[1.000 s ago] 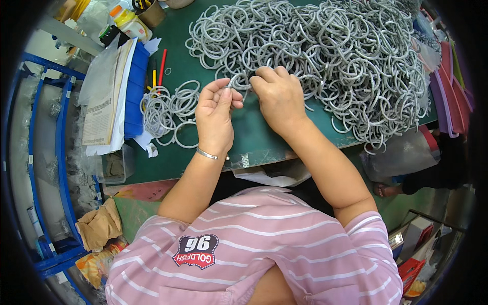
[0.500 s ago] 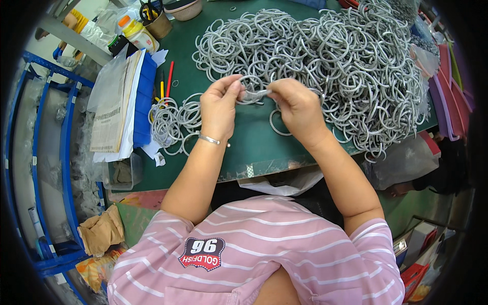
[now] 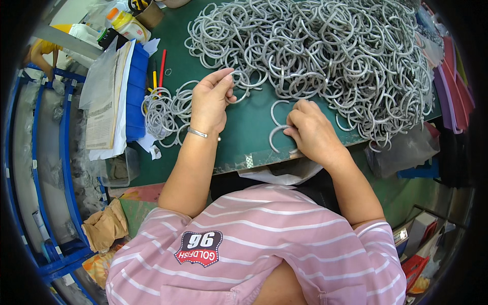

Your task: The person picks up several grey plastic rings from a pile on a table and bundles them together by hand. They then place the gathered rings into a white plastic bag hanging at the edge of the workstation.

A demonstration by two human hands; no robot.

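My left hand (image 3: 211, 101) pinches an open grey ring (image 3: 249, 80) between thumb and fingers, at the near edge of a big heap of similar rings (image 3: 315, 56). The ring has a gap in its loop. Lower and to the right, my right hand (image 3: 312, 129) has its fingers closed on another grey ring (image 3: 273, 138), held close to the table's front edge; part of that ring is hidden by the fingers. One more loose ring (image 3: 274, 109) lies on the green table just beyond it. To the left of my left wrist is a smaller pile of rings (image 3: 162, 119).
Red (image 3: 162, 68) and yellow (image 3: 154, 80) pen-like tools lie beside the small pile. A blue bin (image 3: 138, 91) with papers (image 3: 104, 114) stands at the left, near a yellow bottle (image 3: 127, 25). Pink and purple trays (image 3: 450, 91) stand at the right.
My hands, together over one ring earlier, are now apart. The right has moved down toward the table edge and holds a ring there; the left has stayed near the heap. The view has shifted slightly.
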